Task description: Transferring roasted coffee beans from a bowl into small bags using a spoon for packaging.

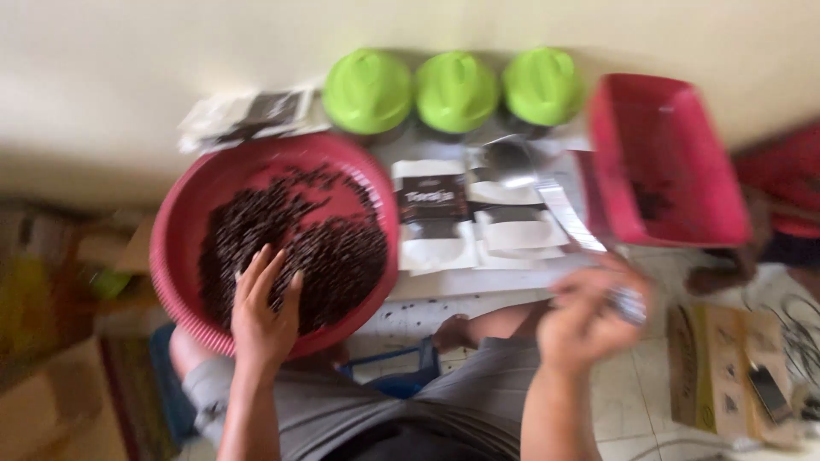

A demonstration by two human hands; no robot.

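Seated on the floor, legs crossed, the person is working over a round pink basin (171,256) resting partly on the left knee; the left hand (263,309) is lying palm-down and open, fingers (256,271) spread, on a heap of dark, thin, stick-like pieces (290,239) that is filling the near half of the basin. The right hand (589,316) is lifted above the right knee, blurred by motion, fingers curled around something small and pale-silvery (630,303); what it is cannot be told, nor how firmly it is being pinched. Judgement: the step looks like gathering a portion of the dark pieces, and it is going best if the left hand is raking lightly with spread fingers, drawing pieces toward the near rim rather than pressing down, since thin sticks look likely to snap, and the basin is sitting tilted on the knee and could tip. The pieces are lying every way, no common direction; the heap itself is running longest from the far-left of the basin toward the near-right. Beyond the basin, black-and-white flat pouches (433,213) are lying in a loose stack on a low white surface (444,286), their long sides pointing away from the person. Three green lids (455,90) are lined along the wall, and a red rectangular tray (666,162) is standing tilted at far right
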